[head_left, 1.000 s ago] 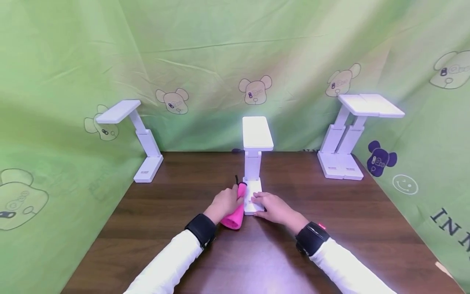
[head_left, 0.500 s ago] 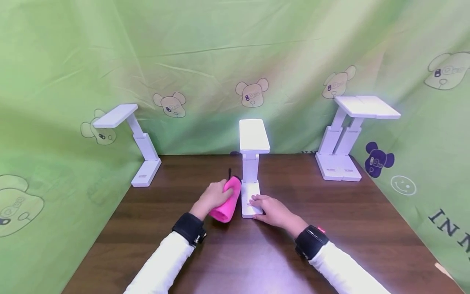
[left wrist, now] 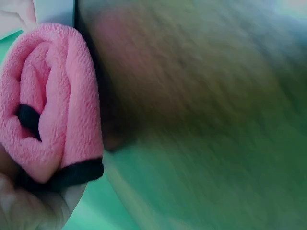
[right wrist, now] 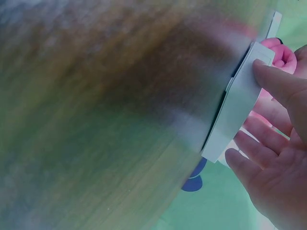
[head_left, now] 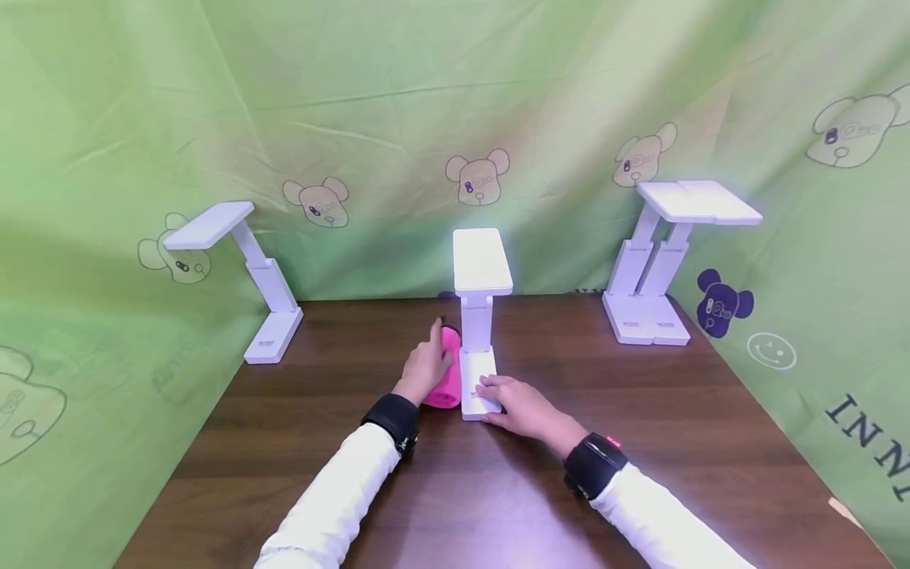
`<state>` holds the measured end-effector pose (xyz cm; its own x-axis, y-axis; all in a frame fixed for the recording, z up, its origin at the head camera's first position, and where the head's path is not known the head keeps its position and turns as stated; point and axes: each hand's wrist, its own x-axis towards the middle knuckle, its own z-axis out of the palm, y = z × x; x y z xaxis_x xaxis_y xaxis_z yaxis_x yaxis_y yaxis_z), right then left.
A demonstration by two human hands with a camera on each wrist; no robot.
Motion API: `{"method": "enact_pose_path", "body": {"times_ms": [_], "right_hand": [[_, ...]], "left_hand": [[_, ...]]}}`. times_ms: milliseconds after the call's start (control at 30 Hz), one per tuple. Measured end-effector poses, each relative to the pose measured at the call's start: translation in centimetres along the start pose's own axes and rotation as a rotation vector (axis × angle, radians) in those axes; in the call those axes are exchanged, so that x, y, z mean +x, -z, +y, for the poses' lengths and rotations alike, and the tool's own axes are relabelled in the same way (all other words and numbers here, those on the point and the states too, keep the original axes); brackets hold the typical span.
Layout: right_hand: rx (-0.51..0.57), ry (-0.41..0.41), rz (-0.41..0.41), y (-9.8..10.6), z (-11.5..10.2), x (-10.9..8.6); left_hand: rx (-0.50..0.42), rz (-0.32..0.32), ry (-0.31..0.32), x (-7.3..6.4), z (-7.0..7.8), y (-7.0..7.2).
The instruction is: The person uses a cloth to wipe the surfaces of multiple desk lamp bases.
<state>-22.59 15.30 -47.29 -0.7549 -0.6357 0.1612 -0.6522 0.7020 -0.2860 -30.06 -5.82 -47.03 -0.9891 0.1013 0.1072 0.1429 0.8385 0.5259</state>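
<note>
A rolled pink towel (head_left: 446,383) with black edging lies along the left side of the middle white desk lamp (head_left: 477,320). My left hand (head_left: 425,367) grips this roll from its left side, fingers partly hidden behind it. In the left wrist view the towel (left wrist: 79,96) shows its coiled end, with part of the hand (left wrist: 36,208) under it. My right hand (head_left: 522,407) holds the front right of the lamp's base. In the right wrist view the thumb lies on the front edge of the base (right wrist: 235,110) and the fingers reach over its top.
Another white desk lamp (head_left: 268,284) stands at the table's back left. Two more lamps (head_left: 647,276) stand side by side at the back right. A green printed cloth (head_left: 398,111) hangs behind and along both sides of the brown wooden table (head_left: 604,379).
My left hand first drew the towel left from the lamp base with its front end swung out, then brought it back straighter against the base. My right hand stays at the base.
</note>
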Motion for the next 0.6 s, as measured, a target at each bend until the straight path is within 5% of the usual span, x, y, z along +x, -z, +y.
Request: {"method": "enact_pose_path", "body": {"times_ms": [367,600], "right_hand": [[-0.004,0.021,0.016,0.2,0.4,0.1],[0.029,0.019,0.017,-0.1,0.2,0.0]], "left_hand": [[0.052,-0.198,-0.083,-4.4,0.6,1.0],[0.101,-0.298,-0.224,-7.7,0.4,3.1]]}}
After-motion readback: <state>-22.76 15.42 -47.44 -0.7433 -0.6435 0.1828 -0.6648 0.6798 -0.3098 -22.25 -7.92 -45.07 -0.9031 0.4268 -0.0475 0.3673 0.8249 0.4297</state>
